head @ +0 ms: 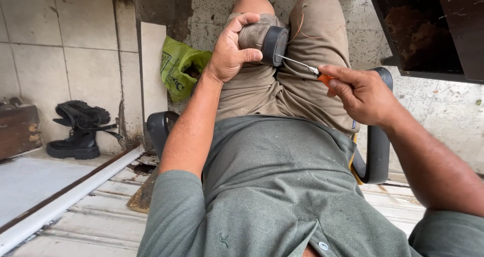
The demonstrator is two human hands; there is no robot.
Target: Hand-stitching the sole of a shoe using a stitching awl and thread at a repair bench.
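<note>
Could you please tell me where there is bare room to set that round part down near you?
Bare floor lies between the black boots and the metal door track, and pale floor to the right of the chair armrest. The lap is crowded: the left hand holds the black round part there, and the right hand works the screwdriver into it.
</note>
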